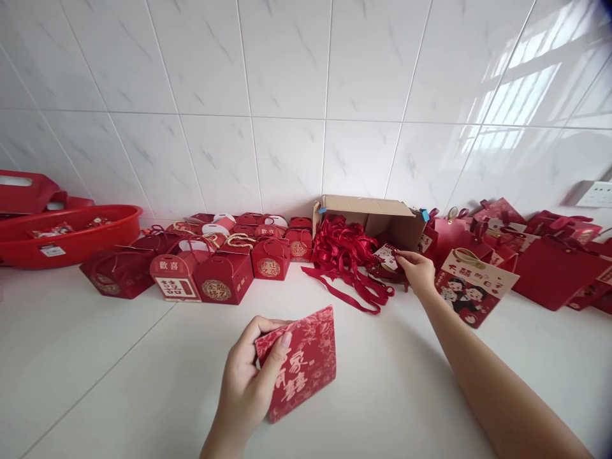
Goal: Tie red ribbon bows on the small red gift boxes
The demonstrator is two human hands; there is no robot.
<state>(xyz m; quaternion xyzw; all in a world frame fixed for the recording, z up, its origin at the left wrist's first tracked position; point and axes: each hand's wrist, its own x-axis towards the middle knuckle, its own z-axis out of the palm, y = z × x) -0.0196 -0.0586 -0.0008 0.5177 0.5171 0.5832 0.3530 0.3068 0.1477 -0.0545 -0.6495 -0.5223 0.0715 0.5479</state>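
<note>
Head view — left hand (pixel 253 370) closed on red floral-printed paper bag (pixel 313 363), light thumb pressure should prevent creasing; right hand (pixel 417 271) at brown cardboard box (pixel 368 205) — grip indeterminable.

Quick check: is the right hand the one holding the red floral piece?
No, the left hand grips the red floral piece, while the right hand is by the carton.

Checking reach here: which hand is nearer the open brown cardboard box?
Right. The right hand is at the front right of the cardboard box; the left hand is farther off, nearer the camera and leftward, holding a flat red floral-printed paper item.
</note>
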